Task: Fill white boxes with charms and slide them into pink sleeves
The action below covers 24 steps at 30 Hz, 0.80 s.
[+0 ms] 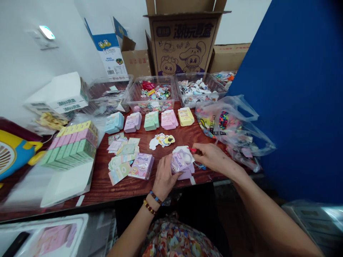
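A reddish wood-grain counter is backed by a white wall and bordered by a blue panel at right. Near its front edge lies a small lilac carton, Chinese-lettered, with a flap spread. The carton is gripped by the left hand's fingers; a small red item, too blurred to identify, is pinched in the bent right hand's fingers beside it.

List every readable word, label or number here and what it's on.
"潮玩盲盒": large cardboard box, lying purple box, held purple box, white carton.
"MIXED FLAVOURS": blue-and-white carton.
Too small or blurred: other print, as on small pastel boxes, plastic bag, brown carton.
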Motion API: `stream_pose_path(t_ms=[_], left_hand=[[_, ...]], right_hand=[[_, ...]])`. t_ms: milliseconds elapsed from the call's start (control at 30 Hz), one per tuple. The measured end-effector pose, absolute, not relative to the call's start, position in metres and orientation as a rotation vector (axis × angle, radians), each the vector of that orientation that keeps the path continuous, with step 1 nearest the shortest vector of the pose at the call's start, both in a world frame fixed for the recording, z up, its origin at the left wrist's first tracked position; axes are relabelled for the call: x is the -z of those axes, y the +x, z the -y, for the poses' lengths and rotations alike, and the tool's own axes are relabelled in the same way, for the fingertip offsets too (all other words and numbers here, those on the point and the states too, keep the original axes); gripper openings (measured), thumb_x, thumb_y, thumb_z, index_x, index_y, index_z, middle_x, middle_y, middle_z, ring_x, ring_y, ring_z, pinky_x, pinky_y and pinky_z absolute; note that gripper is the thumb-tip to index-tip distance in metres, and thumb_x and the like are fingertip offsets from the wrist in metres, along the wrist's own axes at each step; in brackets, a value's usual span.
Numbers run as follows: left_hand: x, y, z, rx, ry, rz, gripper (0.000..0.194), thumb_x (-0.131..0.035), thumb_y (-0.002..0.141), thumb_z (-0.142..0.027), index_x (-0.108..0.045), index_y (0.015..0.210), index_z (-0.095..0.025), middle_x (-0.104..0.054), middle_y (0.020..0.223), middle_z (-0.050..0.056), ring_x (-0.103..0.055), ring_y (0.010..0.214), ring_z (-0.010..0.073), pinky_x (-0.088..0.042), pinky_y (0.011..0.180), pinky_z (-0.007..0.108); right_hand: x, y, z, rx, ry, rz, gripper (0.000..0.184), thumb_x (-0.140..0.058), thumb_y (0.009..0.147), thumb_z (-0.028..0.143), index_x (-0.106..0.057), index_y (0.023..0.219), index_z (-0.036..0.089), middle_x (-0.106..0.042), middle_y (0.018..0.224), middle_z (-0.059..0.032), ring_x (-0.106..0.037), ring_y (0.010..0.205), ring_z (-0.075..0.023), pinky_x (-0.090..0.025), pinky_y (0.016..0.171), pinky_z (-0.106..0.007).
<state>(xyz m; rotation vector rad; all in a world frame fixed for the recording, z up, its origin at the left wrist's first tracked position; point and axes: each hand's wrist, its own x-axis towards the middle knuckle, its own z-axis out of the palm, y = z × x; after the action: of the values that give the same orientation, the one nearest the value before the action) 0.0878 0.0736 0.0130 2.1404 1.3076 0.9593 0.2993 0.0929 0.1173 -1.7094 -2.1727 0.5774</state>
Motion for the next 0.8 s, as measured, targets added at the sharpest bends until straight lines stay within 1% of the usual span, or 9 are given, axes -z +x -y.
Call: stream_pose_path(t_ms=[100, 233, 367, 433, 567, 633, 733, 800], left_hand=[[-0.016, 0.087, -0.073, -0.943, 2.218, -1.353, 0.065, -0.069, 0.085, -0.037, -0.034, 0.137, -0.021, -0.052, 0.127, 0.013, -0.051, 0.119, 0.0288, -0.045, 0.102, 0.049], [-0.015, 0.09, -0.07, -0.939, 2.245, -1.404, 0.066, -0.068, 0.084, -0.042, -0.035, 0.136, -0.019, -0.054, 0.121, 0.012, -0.052, 0.114, 0.029, -0.047, 0.098, 0.047], [-0.013, 0.09, -0.069, -0.943, 2.262, -1.421, 0.068, -0.07, 0.083, -0.041, -0.035, 0.137, -0.018, -0.053, 0.123, 0.013, -0.051, 0.115, 0.0295, -0.047, 0.099, 0.047], [-0.011, 0.088, -0.07, -0.955, 2.257, -1.427, 0.068, -0.068, 0.084, -0.042, -0.035, 0.138, -0.017, -0.053, 0.123, 0.014, -0.051, 0.114, 0.0295, -0.048, 0.098, 0.047], [-0.011, 0.084, -0.07, -0.973, 2.238, -1.434, 0.068, -0.067, 0.085, -0.043, -0.034, 0.138, -0.017, -0.053, 0.121, 0.014, -0.052, 0.114, 0.0299, -0.048, 0.097, 0.047], [-0.012, 0.085, -0.069, -0.962, 2.226, -1.433, 0.067, -0.069, 0.084, -0.04, -0.035, 0.137, -0.016, -0.053, 0.122, 0.014, -0.052, 0.114, 0.03, -0.048, 0.098, 0.047], [-0.014, 0.088, -0.067, -0.956, 2.199, -1.416, 0.066, -0.071, 0.083, -0.035, -0.036, 0.135, -0.018, -0.053, 0.121, 0.013, -0.052, 0.115, 0.0294, -0.048, 0.098, 0.047], [-0.014, 0.09, -0.067, -0.954, 2.173, -1.405, 0.066, -0.073, 0.082, -0.032, -0.036, 0.135, -0.019, -0.053, 0.12, 0.012, -0.053, 0.114, 0.0287, -0.048, 0.098, 0.047]], right_hand=[[-0.121, 0.299, -0.096, -0.547, -1.767, 2.276, 0.012, -0.053, 0.082, 0.021, -0.061, 0.073, 0.019, -0.066, 0.068, -0.0014, -0.054, 0.058, -0.0133, -0.023, 0.053, -0.025], [-0.122, 0.291, -0.103, -0.605, -1.88, 2.353, 0.018, -0.055, 0.083, 0.022, -0.066, 0.07, 0.02, -0.07, 0.071, -0.0031, -0.062, 0.063, -0.0155, -0.024, 0.053, -0.026], [-0.12, 0.282, -0.11, -0.577, -2.005, 2.424, 0.025, -0.058, 0.087, 0.036, -0.07, 0.072, 0.021, -0.072, 0.074, -0.0054, -0.066, 0.07, -0.02, -0.026, 0.054, -0.026], [-0.12, 0.28, -0.111, -0.538, -1.985, 2.386, 0.026, -0.056, 0.089, 0.039, -0.072, 0.076, 0.022, -0.073, 0.077, -0.0058, -0.066, 0.071, -0.0201, -0.027, 0.055, -0.026], [-0.116, 0.278, -0.107, -0.499, -1.836, 2.266, 0.022, -0.051, 0.092, 0.029, -0.072, 0.09, 0.022, -0.074, 0.089, -0.0049, -0.066, 0.079, -0.0176, -0.034, 0.061, -0.024], [-0.112, 0.273, -0.103, -0.522, -1.769, 2.317, 0.023, -0.049, 0.092, 0.024, -0.072, 0.091, 0.022, -0.074, 0.092, -0.0054, -0.066, 0.083, -0.0177, -0.035, 0.065, -0.023], [-0.103, 0.263, -0.1, -0.58, -1.734, 2.396, 0.027, -0.046, 0.091, 0.018, -0.072, 0.088, 0.021, -0.073, 0.086, -0.0057, -0.066, 0.078, -0.0178, -0.035, 0.062, -0.024], [-0.099, 0.261, -0.101, -0.684, -1.679, 2.382, 0.029, -0.045, 0.09, 0.016, -0.073, 0.087, 0.02, -0.073, 0.081, -0.0046, -0.065, 0.072, -0.0166, -0.035, 0.06, -0.023]])
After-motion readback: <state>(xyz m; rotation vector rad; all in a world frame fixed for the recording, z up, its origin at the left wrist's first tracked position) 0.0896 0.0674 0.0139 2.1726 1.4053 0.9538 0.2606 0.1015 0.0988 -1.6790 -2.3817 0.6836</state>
